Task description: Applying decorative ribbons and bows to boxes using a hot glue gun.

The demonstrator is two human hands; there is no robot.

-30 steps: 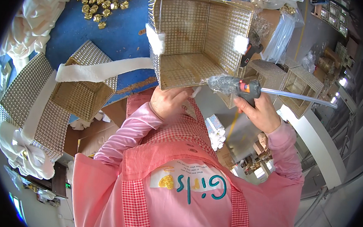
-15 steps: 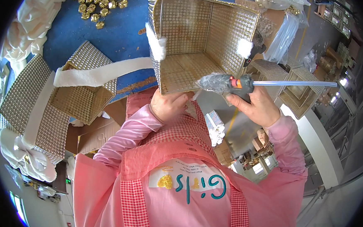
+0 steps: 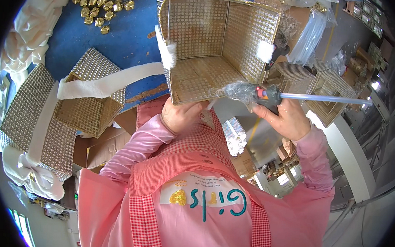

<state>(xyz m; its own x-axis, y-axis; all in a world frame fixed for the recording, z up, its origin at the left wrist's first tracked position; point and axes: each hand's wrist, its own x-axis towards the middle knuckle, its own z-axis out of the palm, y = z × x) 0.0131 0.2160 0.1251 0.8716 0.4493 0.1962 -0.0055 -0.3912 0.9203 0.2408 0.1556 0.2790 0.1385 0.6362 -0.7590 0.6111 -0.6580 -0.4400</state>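
My left hand (image 3: 182,116) grips the near edge of a gold studded box (image 3: 211,47) that lies open toward me on the blue table (image 3: 117,32). White fluffy trim (image 3: 165,53) sits on the box's left rim, and a small white tuft (image 3: 265,50) on its right rim. A hot glue gun (image 3: 258,93) is held in my right hand (image 3: 286,117), its nozzle pointing left at the box's near right corner. A clear glue stick (image 3: 325,99) juts out to the right of the gun.
Two more gold studded boxes (image 3: 88,98) (image 3: 28,117) with white ribbon strips stand at the left. Gold bells (image 3: 103,0) lie scattered at the table's far side. White fabric (image 3: 24,36) is piled along the left edge. Cardboard boxes and more gold boxes (image 3: 324,90) sit at the right.
The glue gun has swung from tilted to level, its nozzle now nearer the box's near right corner. My left hand stays on the box edge.
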